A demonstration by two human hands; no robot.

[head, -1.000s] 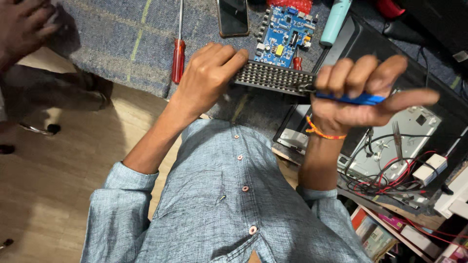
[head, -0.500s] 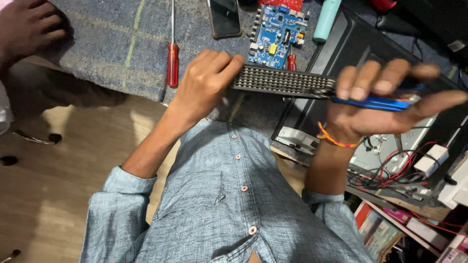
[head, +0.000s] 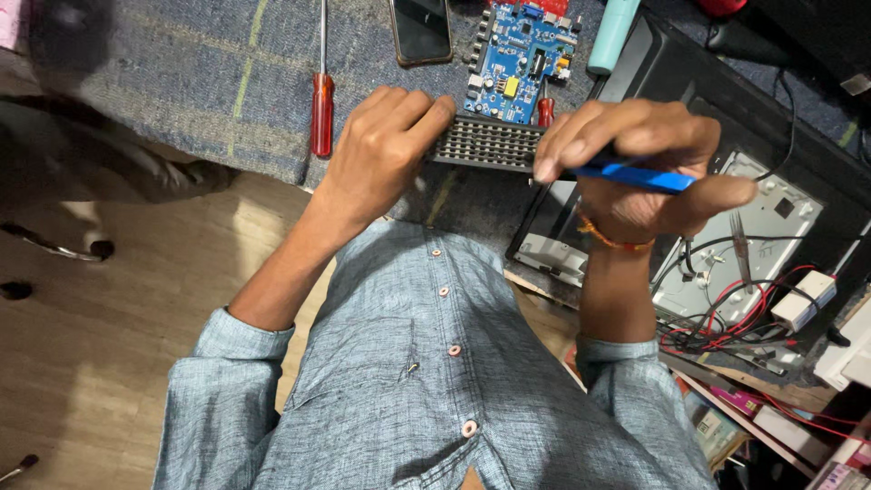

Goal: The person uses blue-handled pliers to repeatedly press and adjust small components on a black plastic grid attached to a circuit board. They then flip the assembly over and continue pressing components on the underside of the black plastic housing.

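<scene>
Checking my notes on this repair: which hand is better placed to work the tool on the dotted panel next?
Probably the right hand: it already grips the blue tool with its end at the dotted panel. The left hand is occupied holding the panel's other end.

Warm, even light is falling from above, brightening the wooden floor (head: pixel 109 363) at lower left. The upper left corner is blurring into a dark smear. The hands are staying sharp, while the edges are bending slightly outward.
</scene>
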